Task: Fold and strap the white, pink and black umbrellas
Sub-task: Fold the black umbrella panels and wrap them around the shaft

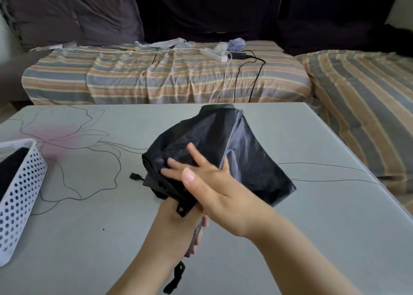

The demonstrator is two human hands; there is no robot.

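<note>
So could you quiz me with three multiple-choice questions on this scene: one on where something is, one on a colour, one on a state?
1. Where is the white perforated basket?
A. on the sofa
B. at the table's left edge
C. on the floor

2. What colour is the umbrella being handled?
A. pink
B. white
C. black

3. How is the umbrella's canopy?
A. loose, not yet strapped
B. fully open overhead
C. rolled tight and strapped

Answers:
1 B: the basket stands on the table at the left.
2 C: its fabric is black.
3 A: the left hand grips the handle while the right hand lies flat on baggy fabric.
</note>
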